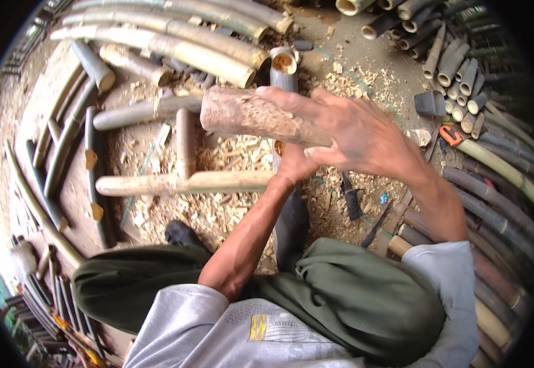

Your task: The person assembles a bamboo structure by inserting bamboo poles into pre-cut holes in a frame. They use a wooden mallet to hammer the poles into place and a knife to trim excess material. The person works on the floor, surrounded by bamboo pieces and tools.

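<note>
My right hand (362, 132) is closed round the narrow end of a rough wooden mallet (242, 116). Its thick, worn head points left, above the bamboo pieces. Just beneath it, my left hand (297, 162) is beside a dark bamboo pole (291, 214) that runs away from me between my legs. The mallet and right hand cover most of the left fingers, so their grip cannot be made out. A pale bamboo pole (187, 183) comes in from the left towards the left wrist. A short bamboo rung (185, 144) links it with a greyer pole (147, 113).
Wood chips (230, 211) litter the ground. A dark-handled tool (350, 199) lies right of the dark pole. Notched bamboo (91, 184) lies left, long poles (175, 43) at the back. Cut bamboo (457, 73) and an orange handle (451, 135) are at right.
</note>
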`<state>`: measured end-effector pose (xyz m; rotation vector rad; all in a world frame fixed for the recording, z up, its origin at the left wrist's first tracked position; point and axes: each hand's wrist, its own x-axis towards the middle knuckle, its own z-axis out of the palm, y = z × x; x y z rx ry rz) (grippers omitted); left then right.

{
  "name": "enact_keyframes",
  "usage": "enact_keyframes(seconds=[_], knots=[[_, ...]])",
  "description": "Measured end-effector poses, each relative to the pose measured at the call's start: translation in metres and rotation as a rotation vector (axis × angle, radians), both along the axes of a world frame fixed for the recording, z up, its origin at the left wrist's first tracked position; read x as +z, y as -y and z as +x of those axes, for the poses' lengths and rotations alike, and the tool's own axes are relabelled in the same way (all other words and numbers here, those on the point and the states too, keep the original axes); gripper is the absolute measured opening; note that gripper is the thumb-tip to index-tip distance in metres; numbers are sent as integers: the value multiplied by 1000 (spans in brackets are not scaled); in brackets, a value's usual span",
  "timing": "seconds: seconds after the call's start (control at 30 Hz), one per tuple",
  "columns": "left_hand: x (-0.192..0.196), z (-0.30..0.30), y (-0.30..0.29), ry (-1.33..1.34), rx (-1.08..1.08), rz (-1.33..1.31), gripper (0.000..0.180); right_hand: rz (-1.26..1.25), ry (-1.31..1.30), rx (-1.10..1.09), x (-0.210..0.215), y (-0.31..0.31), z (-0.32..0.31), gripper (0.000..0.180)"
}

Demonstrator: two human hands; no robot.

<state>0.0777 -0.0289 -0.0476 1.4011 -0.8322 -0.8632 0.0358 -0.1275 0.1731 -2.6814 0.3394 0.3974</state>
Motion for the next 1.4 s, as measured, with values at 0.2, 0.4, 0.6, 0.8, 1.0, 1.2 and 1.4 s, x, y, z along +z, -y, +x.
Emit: enact_keyframes(seconds=[0.2,0.4,0.6,0.8,1.0,1.2,1.4], knots=[[20,26,60,-158,-311,53,25,439,588,-650,-32,3,-121,104],[31,35,124,-124,-586,208,27,329,732,-1228,-136,-45,-256,107],[3,22,148,135,-939,377,24,521,861,-1546,-148,-68,-275,99],[-17,20,147,157,-1076,294,16,545,1038,-1554,-134,-36,-223,98],[2,18,115,0,-876,181,21,305,632,-850,-120,7,-190,103],[-7,51,99,202,-1060,207,22,326,935,-829,-94,0,-149,100],[-12,78,44,167,-391,34,25,293,540,-620,-90,-5,-125,98]])
